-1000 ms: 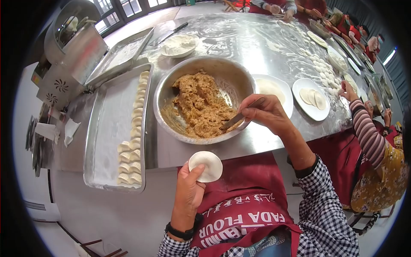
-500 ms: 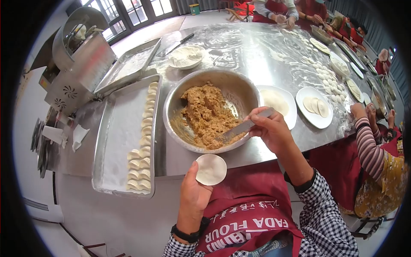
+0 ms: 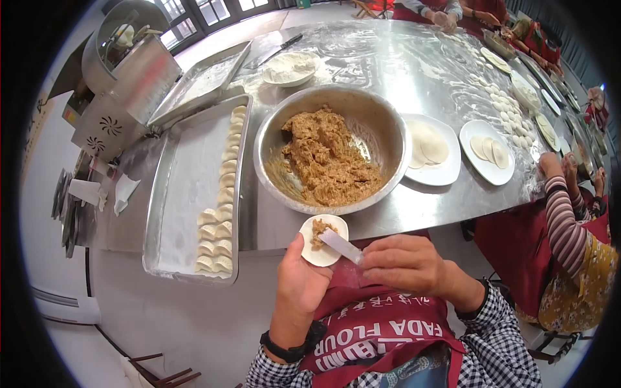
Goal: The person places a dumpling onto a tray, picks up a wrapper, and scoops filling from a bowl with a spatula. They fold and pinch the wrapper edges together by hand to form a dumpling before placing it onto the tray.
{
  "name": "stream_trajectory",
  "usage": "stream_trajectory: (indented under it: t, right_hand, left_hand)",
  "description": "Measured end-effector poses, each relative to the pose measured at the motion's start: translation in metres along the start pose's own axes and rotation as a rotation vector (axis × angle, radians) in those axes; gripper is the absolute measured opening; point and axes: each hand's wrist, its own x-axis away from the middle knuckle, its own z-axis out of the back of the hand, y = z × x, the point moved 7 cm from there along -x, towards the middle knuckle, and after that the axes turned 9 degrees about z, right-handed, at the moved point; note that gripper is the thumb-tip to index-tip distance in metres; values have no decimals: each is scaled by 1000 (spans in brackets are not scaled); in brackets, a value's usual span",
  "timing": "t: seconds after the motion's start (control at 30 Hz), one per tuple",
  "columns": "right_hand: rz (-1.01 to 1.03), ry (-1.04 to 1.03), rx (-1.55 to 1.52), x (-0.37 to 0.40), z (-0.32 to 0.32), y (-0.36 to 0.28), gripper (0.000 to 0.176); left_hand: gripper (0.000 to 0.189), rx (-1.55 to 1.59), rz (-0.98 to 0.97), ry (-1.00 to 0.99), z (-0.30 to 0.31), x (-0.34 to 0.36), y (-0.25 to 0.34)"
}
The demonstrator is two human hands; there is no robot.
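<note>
My left hand (image 3: 299,281) holds a round dumpling wrapper (image 3: 314,257) at its edge, just in front of the big metal bowl (image 3: 262,161). A small lump of brown filling (image 3: 321,231) sits on the wrapper's middle. In my right hand (image 3: 407,262) is a flat spatula (image 3: 343,247), gripped between thumb and fingers, its tip touching the filling. More filling (image 3: 330,158) lies in the bowl. On the left, a metal tray (image 3: 174,194) bears a column of folded dumplings (image 3: 223,213) along its right side.
Plates of wrappers, a nearer plate (image 3: 446,174) and a farther plate (image 3: 501,173), stand right of the bowl. Behind are a bowl of flour (image 3: 291,70), a knife (image 3: 275,50) and a second tray (image 3: 200,84). Dough pieces (image 3: 508,113) lie rightward; a co-worker's striped sleeve (image 3: 566,213) is at right.
My right hand has brought the spatula from the bowl to the wrapper. Filling now lies on the wrapper, which was bare before. The whole view has shifted slightly.
</note>
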Motion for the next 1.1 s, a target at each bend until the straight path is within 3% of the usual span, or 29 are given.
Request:
stream_trajectory:
  t: [0.2, 0.3, 0.4, 0.57, 0.67, 0.73, 0.77, 0.83, 0.87, 0.93, 1.03, 1.1]
  right_hand:
    - [41, -49, 83, 7, -2, -9, 17]
    - [-52, 72, -41, 6, 13, 0, 16]
    - [-331, 326, -221, 12, 35, 31, 23]
    - [-343, 295, -75, 8, 26, 75, 21]
    - [-394, 241, -105, 5, 20, 88, 17]
    - [-584, 201, -320, 12, 10, 101, 12]
    - [-583, 199, -320, 13, 9, 101, 12]
    - [-717, 389, -564, 23, 9, 106, 10]
    - [-716, 388, -563, 25, 9, 105, 10]
    - [-826, 703, -791, 42, 12, 109, 11]
    - [-870, 777, -899, 49, 11, 99, 12]
    - [-827, 722, -821, 47, 13, 90, 12]
  left_hand:
    - [41, 22, 17, 0, 2, -2, -1]
    - [40, 13, -10, 40, 8, -5, 1]
    - [37, 21, -32, 59, 17, -7, 5]
    - [35, 11, -20, 77, 20, -7, 3]
    - [35, 20, -18, 63, 22, -8, 2]
    - [36, 2, -28, 71, 22, -9, 3]
    - [36, 3, -29, 71, 21, -10, 4]
    - [37, 5, -28, 63, 16, -11, 5]
    - [37, 5, -29, 61, 15, -12, 6]
    - [38, 27, -28, 49, 13, -14, 6]
    - [39, 46, -18, 20, 11, -14, 4]
    - [39, 40, -15, 21, 12, -14, 2]
